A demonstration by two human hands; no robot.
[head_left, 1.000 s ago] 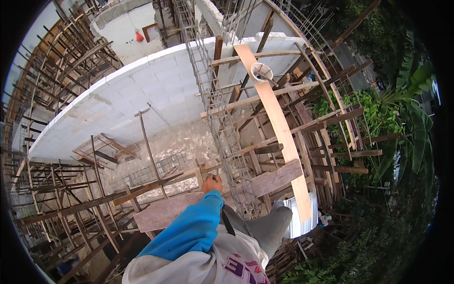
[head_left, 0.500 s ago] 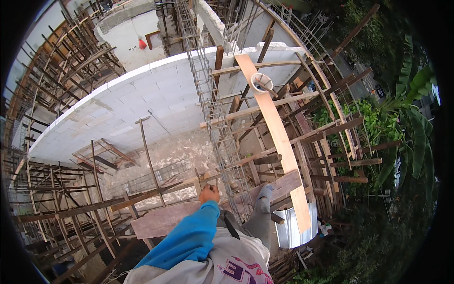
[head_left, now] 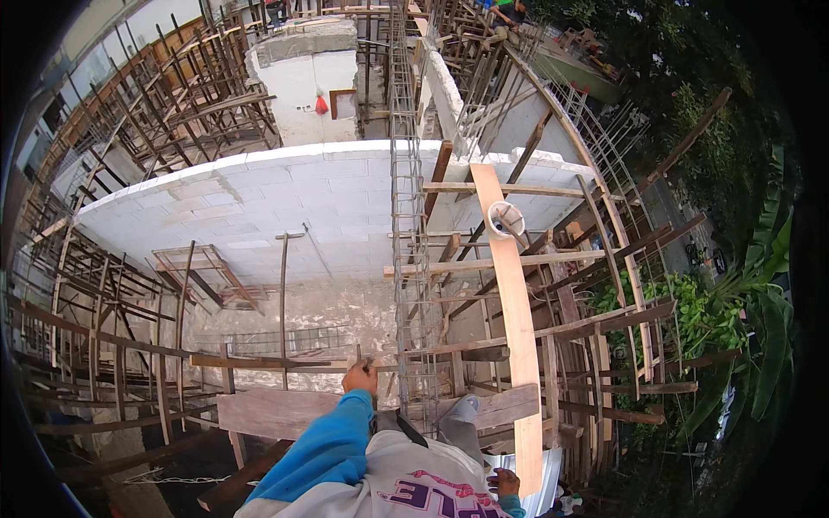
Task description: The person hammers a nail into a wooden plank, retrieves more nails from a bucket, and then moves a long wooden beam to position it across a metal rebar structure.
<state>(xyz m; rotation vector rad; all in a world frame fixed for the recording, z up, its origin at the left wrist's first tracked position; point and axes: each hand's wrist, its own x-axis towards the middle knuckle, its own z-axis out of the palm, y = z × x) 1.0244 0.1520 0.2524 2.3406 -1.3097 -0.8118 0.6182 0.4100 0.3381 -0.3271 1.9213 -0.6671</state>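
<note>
My left hand, at the end of a blue sleeve, is closed in a fist where a short upright timber meets a horizontal wooden rail. What its fingers hold is hidden. Low in the view, my right hand hangs beside a long pale plank, its fingers loosely apart and nothing in them. One foot in grey rests on a weathered board; another stretch of weathered board lies under my left arm. Farther along the pale plank stands a white bucket with a stick-like tool in it.
A tall steel rebar cage rises just ahead of me. Beyond it runs a white block wall. Timber scaffolding surrounds both sides, with a drop to the floor below. Corrugated metal sheet lies under the plank. Another person is far off.
My view has swung, so the scene sits lower and upright. My right hand has come into sight by the plank. The left hand stays closed near the short upright.
</note>
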